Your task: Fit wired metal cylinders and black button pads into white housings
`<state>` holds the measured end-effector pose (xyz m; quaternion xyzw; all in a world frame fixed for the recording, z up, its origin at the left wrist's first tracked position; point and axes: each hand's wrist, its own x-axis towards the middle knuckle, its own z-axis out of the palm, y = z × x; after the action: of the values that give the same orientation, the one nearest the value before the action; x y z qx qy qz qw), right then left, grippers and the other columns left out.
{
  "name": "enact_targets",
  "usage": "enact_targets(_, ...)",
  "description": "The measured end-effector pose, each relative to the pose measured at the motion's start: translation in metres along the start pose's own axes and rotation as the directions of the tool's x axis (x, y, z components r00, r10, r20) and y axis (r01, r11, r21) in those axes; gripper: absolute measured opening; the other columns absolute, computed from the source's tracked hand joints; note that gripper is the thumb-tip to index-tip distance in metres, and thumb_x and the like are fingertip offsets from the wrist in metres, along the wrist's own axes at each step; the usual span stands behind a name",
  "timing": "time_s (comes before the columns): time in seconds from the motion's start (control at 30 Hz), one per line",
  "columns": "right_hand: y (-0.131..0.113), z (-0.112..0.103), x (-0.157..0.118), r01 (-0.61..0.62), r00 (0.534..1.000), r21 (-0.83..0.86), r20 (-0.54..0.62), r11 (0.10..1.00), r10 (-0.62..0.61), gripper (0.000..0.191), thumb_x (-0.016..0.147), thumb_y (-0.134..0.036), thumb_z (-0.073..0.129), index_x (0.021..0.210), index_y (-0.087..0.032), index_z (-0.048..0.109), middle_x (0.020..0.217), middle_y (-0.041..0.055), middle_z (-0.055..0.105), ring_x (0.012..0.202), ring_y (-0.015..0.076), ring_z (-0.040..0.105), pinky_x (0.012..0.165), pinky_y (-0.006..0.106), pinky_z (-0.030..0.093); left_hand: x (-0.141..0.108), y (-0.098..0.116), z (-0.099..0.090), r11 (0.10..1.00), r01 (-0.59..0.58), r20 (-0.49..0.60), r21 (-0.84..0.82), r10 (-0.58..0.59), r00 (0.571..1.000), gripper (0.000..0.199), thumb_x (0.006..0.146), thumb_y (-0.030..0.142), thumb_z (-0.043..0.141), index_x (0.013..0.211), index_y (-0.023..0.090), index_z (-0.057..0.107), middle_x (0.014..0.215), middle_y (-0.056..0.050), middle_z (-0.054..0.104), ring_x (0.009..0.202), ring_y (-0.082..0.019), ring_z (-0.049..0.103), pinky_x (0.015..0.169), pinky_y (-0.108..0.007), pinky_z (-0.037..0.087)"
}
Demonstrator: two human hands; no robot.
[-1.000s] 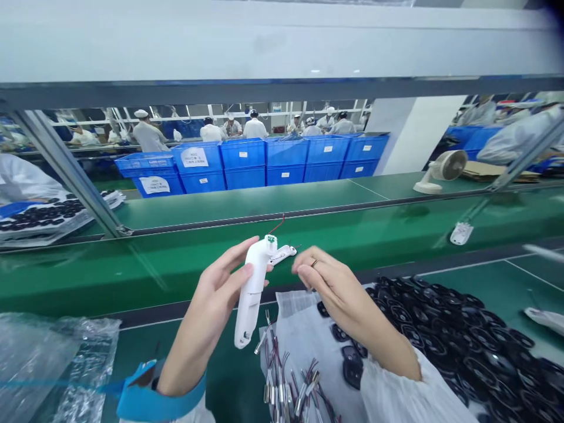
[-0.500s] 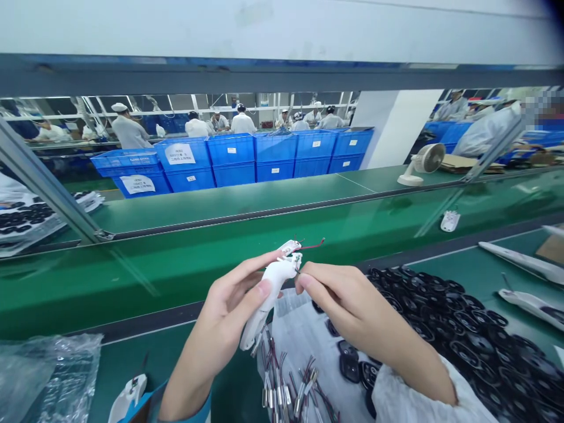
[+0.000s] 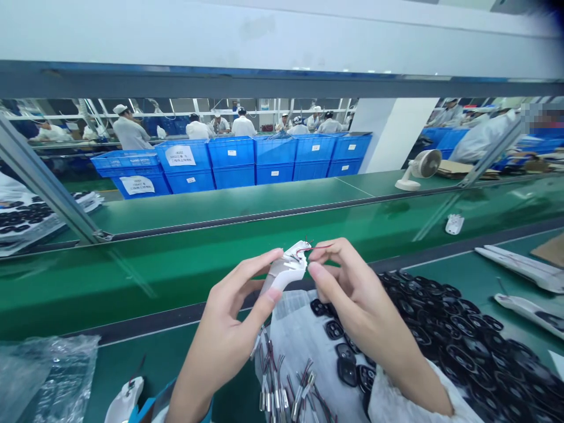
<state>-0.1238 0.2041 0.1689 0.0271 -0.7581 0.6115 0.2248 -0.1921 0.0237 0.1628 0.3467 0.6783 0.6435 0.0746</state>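
Note:
A curved white plastic housing [image 3: 286, 275] is held in my left hand [image 3: 233, 308], thumb in front and fingers behind it. Its open end faces right and up, with thin wires coming out. One red wire [image 3: 325, 247] runs from that end across the fingertips of my right hand [image 3: 352, 288]. The right thumb and index finger are curled close together beside the housing's end; the exact grip on the wire is hard to see. Below the hands lie several small metal cylinders with wire leads [image 3: 275, 393], on a whitish sheet [image 3: 295, 329].
Black plastic parts [image 3: 458, 346] are heaped on the right. White housings [image 3: 524, 267] lie at the far right, another housing [image 3: 126, 402] at the lower left beside clear plastic bags [image 3: 53, 376]. Beyond the green partition [image 3: 176, 264] stand a fan [image 3: 420, 167] and blue crates [image 3: 231, 155]. Co-workers sit farther back.
My left hand has turned the housing so its open end and inside show more. My right hand has moved up from below that end to the red wire, its fingers less bunched.

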Motion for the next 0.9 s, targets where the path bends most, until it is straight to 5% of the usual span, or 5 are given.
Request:
enact_targets(0.17,0.003,0.007,-0.002,-0.034,0.998,0.227,-0.052,0.973,0.047,0.023,0.109,-0.032,0.049,0.128,-0.042,0.042,0.108,-0.0035,0.050,0.054,0.0035,0.042,0.050,0.020,0.039,-0.001,0.000,0.005,0.999,-0.046,-0.011,-0.002,0.046,0.999,0.041,0.105,0.034,0.061,0.136,0.061,0.058,0.144,0.015,0.061,0.127,-0.012,0.061,0.103,-0.018,0.055)
enact_targets(0.43,0.005,0.006,-0.004,-0.008,1.000,0.104,-0.001,0.995,0.008,0.048,0.107,-0.015,0.036,0.142,-0.047,0.028,0.132,0.0033,0.045,0.064,0.0077,0.050,0.057,0.026,0.049,-0.001,-0.001,0.008,0.983,-0.080,0.033,0.163,0.076,0.997,0.058,0.105,0.030,0.061,0.151,0.059,0.041,0.137,0.012,0.068,0.120,-0.013,0.067,0.099,-0.022,0.057)
enact_targets(0.67,-0.018,-0.018,-0.013,-0.109,0.977,0.014,0.184,0.994,0.105,0.076,0.102,-0.023,0.058,0.155,-0.052,0.012,0.154,0.0079,0.041,0.086,0.0149,0.070,0.074,0.033,0.065,0.001,0.005,0.006,0.962,-0.151,0.059,0.230,0.141,0.988,0.032,0.105,0.026,0.061,0.131,0.042,0.071,0.136,0.007,0.070,0.126,-0.016,0.064,0.106,-0.023,0.051)
enact_targets(0.77,-0.021,-0.032,-0.011,-0.184,0.969,-0.002,0.169,0.983,0.182,0.075,0.097,-0.031,0.068,0.156,-0.043,0.023,0.136,0.0084,0.059,0.084,0.0183,0.076,0.079,0.037,0.068,0.000,0.006,0.005,0.970,-0.129,0.002,0.205,0.132,0.991,0.031,0.104,0.028,0.063,0.129,0.044,0.071,0.134,0.008,0.070,0.125,-0.016,0.063,0.103,-0.023,0.052)
enact_targets(0.9,-0.022,-0.037,-0.004,-0.187,0.978,0.009,0.100,0.982,0.185,0.032,0.092,-0.033,0.074,0.120,-0.025,0.061,0.080,0.0000,0.070,0.069,0.0183,0.075,0.069,0.030,0.067,-0.001,0.007,0.008,0.989,-0.086,0.016,0.117,0.085,0.996,0.030,0.105,0.030,0.061,0.128,0.045,0.072,0.133,0.007,0.070,0.123,-0.016,0.064,0.099,-0.020,0.054)
